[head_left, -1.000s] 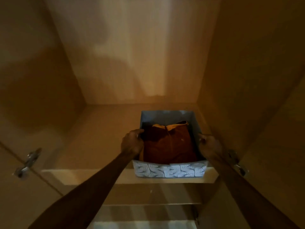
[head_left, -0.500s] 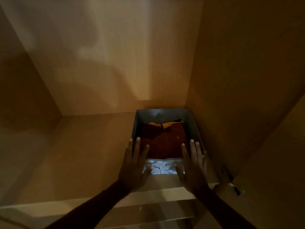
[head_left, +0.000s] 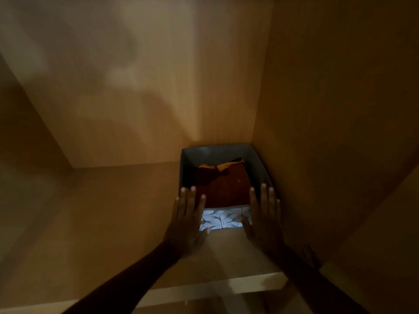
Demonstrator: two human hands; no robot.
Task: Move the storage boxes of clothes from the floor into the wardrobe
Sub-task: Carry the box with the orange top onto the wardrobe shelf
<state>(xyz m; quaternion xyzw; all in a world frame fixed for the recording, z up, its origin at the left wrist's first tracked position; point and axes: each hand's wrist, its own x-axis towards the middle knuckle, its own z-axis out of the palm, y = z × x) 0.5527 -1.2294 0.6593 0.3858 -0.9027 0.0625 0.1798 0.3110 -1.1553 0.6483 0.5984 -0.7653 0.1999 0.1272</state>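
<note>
Both palms flat on the patterned front of the storage box (head_left: 223,219): left hand (head_left: 187,225) and right hand (head_left: 264,223) fingers spread, gripping nothing. The box sits on the wardrobe shelf (head_left: 102,223), in the back right corner, dark red clothes (head_left: 223,186) inside.

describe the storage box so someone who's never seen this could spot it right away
Look inside the wooden wardrobe, at the back right corner of its shelf. The storage box sits there, the shelf's only item: grey inside, white leaf-patterned front, holding dark red clothes with an orange edge.
</note>
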